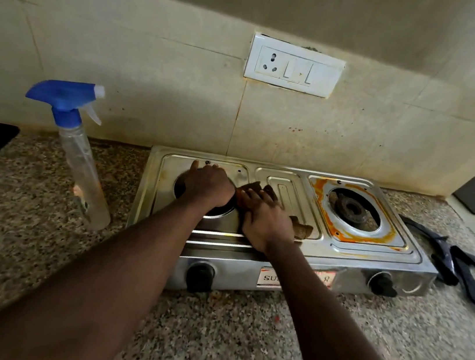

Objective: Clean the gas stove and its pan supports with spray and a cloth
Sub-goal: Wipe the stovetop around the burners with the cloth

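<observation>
Standing at the left of the frame, the spray bottle (81, 154) waits upright on the bench (23, 241), near the gas stove (286, 217) but clear of the wiping. At centre, the left hand (209, 186) rests over the left burner opening, fingers loosely curled, probably bracing the stove. Just beside it, the right hand (267, 219) presses a brown cloth (299, 228) flat against the steel, fingers spread. Further right, orange residue (353, 235) rings the right burner (351, 209), not yet wiped. At the far right edge, the dark pan supports (462, 266) lie on the bench, likely lifted off for access.
</observation>
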